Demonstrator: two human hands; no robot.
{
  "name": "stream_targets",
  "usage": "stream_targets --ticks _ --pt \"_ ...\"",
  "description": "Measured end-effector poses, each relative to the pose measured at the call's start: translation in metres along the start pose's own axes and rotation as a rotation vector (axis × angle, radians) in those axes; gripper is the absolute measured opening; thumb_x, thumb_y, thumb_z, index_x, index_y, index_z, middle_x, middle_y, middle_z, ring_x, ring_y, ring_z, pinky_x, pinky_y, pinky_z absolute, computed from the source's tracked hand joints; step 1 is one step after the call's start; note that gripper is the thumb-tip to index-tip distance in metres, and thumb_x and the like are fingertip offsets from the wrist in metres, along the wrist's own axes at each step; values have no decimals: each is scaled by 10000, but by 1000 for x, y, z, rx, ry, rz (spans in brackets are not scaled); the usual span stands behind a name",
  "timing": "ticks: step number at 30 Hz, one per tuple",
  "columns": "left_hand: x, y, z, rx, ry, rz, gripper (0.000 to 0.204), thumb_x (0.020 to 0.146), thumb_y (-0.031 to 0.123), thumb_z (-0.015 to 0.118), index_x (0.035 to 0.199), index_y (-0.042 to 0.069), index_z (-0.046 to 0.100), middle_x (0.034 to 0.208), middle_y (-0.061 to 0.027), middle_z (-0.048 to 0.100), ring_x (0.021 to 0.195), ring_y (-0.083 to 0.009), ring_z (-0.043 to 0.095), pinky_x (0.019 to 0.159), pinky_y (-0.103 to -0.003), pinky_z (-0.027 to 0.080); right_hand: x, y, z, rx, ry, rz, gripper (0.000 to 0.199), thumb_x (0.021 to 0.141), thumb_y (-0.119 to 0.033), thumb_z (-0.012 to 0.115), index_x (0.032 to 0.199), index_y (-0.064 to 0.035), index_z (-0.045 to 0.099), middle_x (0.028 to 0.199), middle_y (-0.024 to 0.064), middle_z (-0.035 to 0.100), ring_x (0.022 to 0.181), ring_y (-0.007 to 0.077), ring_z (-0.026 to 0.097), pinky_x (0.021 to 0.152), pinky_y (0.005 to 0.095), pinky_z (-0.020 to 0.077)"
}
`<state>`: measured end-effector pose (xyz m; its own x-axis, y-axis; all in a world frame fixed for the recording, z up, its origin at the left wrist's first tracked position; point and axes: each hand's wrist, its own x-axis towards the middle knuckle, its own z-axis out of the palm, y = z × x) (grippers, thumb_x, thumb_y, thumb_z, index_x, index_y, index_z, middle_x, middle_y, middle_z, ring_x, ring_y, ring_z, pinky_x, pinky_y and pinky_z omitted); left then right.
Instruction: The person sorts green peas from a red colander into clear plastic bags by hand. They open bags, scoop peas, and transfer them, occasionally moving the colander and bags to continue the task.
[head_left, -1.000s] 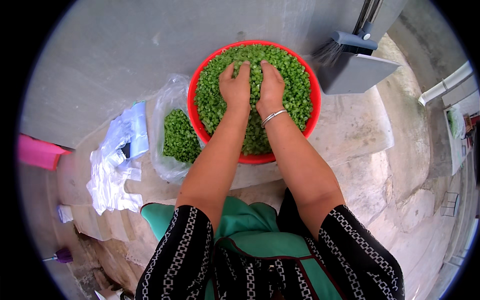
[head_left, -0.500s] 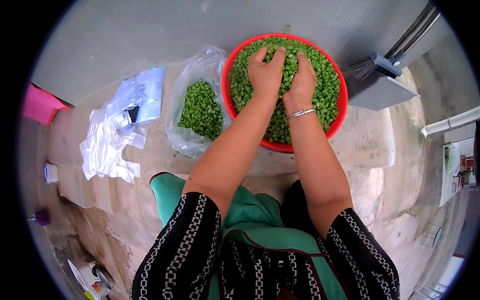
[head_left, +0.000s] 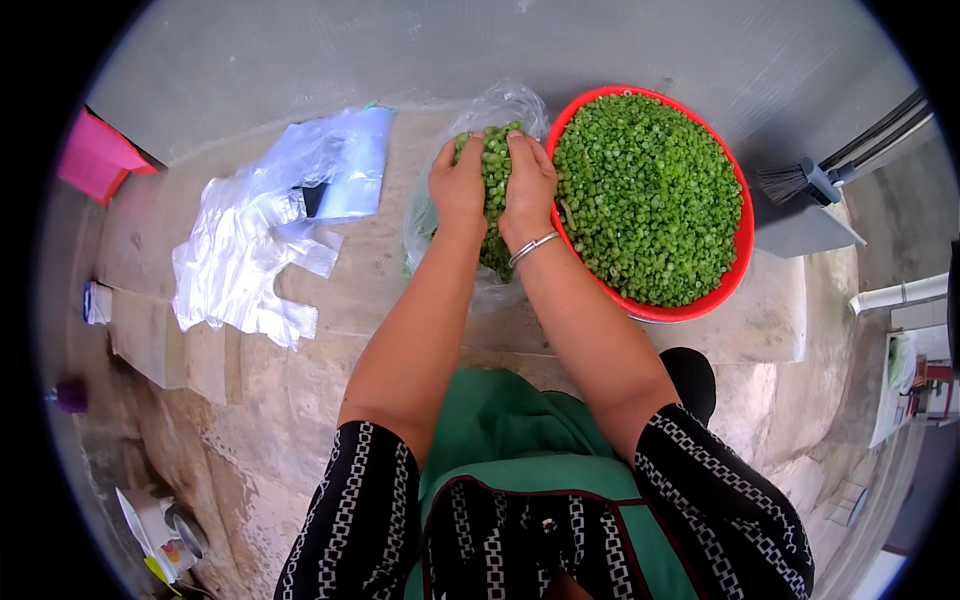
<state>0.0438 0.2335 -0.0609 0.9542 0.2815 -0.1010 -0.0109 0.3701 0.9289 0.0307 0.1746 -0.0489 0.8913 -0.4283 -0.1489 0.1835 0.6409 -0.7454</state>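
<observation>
My left hand (head_left: 458,184) and my right hand (head_left: 529,183) are pressed together, cupping a heap of chopped green vegetable pieces (head_left: 495,165) between them. They hover over an open clear plastic bag (head_left: 500,105) that holds more of the same green pieces. A silver bracelet circles my right wrist. Just right of the hands stands a round red basin (head_left: 742,250) filled with chopped green pieces (head_left: 650,190), on a pale stone step.
A pile of empty clear plastic bags (head_left: 262,235) lies to the left on the stone. A pink object (head_left: 95,155) sits at the far left. A grey dustpan (head_left: 800,225) and brush (head_left: 800,180) stand right of the basin. A grey wall runs behind.
My hands left the red basin and carried a scoop of green pieces leftward, over the clear bag. The view shifted, so the basin sits further right.
</observation>
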Motion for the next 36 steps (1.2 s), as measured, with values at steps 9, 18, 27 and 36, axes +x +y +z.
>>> stream_targets --ticks 9,18,27,36 --pt "25 -20 -70 1333 -41 483 317 792 272 614 1084 150 639 1242 -136 532 1192 -353 444 969 -436 379 24 60 -43 -1048 -139 -481 298 812 -181 562 1034 12 614 988 187 602 959 326 560 870 356 431" --pt "15 17 -67 1312 -244 526 246 812 340 634 857 104 686 811 -125 648 736 -299 618 651 -376 471 -14 14 -43 -1274 -468 -701 179 846 -159 536 940 -53 645 963 131 614 884 320 588 756 405 482" --pt "-54 2 49 774 -464 598 388 866 329 605 1110 27 596 1073 -167 611 959 -281 605 834 -329 471 21 -159 -126 -930 91 -778 255 893 -200 500 975 -7 645 849 157 643 752 254 616 704 325 473" --pt "-126 -73 130 1128 -181 528 698 788 495 600 1270 11 459 1359 -263 340 1274 -409 301 1027 -456 290 24 -157 -228 -1181 579 -619 488 895 -286 472 1215 83 458 1228 277 457 1184 375 404 997 415 331"
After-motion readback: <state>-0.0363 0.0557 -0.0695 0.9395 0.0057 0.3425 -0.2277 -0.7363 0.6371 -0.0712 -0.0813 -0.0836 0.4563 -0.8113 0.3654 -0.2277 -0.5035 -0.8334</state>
